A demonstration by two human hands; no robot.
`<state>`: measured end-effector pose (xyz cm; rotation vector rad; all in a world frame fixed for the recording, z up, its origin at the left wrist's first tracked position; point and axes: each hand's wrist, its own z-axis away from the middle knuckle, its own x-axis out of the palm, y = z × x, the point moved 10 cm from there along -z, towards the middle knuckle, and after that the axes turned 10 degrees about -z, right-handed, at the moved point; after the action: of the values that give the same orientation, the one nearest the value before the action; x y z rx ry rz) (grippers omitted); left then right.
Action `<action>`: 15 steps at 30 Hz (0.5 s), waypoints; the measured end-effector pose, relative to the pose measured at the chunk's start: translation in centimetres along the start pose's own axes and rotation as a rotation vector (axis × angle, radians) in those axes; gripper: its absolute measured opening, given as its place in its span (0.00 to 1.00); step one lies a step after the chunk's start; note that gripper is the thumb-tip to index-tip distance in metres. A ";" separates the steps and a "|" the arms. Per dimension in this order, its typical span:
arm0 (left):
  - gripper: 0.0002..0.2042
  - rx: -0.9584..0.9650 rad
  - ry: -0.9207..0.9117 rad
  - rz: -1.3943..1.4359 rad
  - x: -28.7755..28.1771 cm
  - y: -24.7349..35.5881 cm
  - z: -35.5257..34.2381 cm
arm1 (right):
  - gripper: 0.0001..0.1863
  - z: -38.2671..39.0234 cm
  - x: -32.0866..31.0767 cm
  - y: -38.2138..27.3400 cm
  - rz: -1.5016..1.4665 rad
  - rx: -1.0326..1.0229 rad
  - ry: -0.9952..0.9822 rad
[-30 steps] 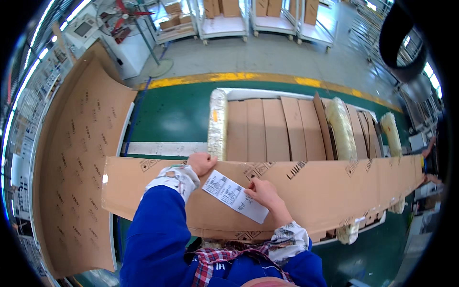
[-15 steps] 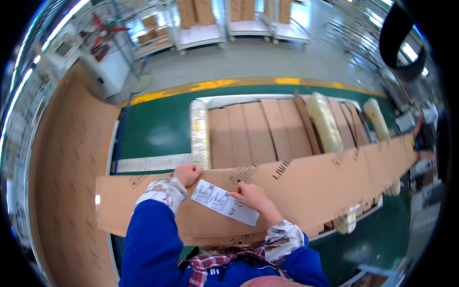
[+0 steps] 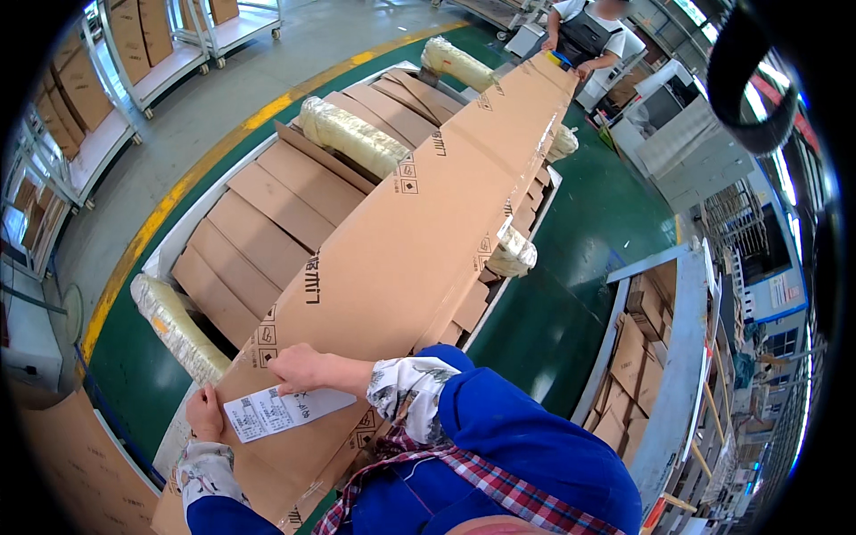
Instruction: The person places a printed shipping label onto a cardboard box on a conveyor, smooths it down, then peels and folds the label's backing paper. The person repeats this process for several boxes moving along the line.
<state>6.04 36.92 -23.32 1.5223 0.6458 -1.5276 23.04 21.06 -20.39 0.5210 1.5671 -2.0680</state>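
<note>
A long flat brown cardboard carton (image 3: 401,241) reaches diagonally from below me toward the far right. On its near part lies a white printed label sheet (image 3: 283,412), with handwriting on one half. My left hand (image 3: 205,413) is closed at the carton's left edge, beside the label. My right hand (image 3: 303,367) is closed, its fingertips at the label's upper edge; whatever may be between them is hidden. At the far end a co-worker (image 3: 584,40) has both hands on the carton.
Below the carton, a pallet stack of folded cardboard (image 3: 276,196) carries wrapped, yellowish padded bars (image 3: 352,138). A blue-grey bin (image 3: 687,308) of cardboard pieces stands at right. Trolleys (image 3: 160,76) with cartons stand far left. A curved cardboard sheet (image 3: 62,455) is at lower left.
My view has swung to the right, so the carton now runs diagonally and the co-worker shows fully. Both my hands stay close to the label on the carton.
</note>
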 end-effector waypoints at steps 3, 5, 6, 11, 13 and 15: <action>0.22 -0.012 0.005 -0.002 -0.2 -0.2 0.0 | 0.14 -0.3 0.4 -0.1 0.046 -0.005 -0.011; 0.22 -0.010 -0.013 0.001 -0.1 -0.5 -0.1 | 0.12 -0.7 1.0 0.1 0.098 0.030 -0.049; 0.22 -0.012 -0.025 0.001 0.0 -0.7 -0.1 | 0.11 -0.7 1.0 0.0 0.099 0.024 -0.037; 0.23 0.005 -0.008 -0.002 -0.2 -0.4 -0.2 | 0.07 -1.1 1.1 0.3 0.128 0.016 -0.020; 0.22 0.008 -0.014 0.000 0.0 -0.2 -0.2 | 0.06 -1.3 1.8 0.6 0.145 0.002 -0.050; 0.22 0.007 -0.009 -0.013 -0.1 -0.3 -0.2 | 0.06 -1.5 2.3 0.6 0.161 -0.015 -0.058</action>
<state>5.91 37.25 -23.33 1.5180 0.6477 -1.5473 21.54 21.97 -22.60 0.5572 1.4571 -1.9321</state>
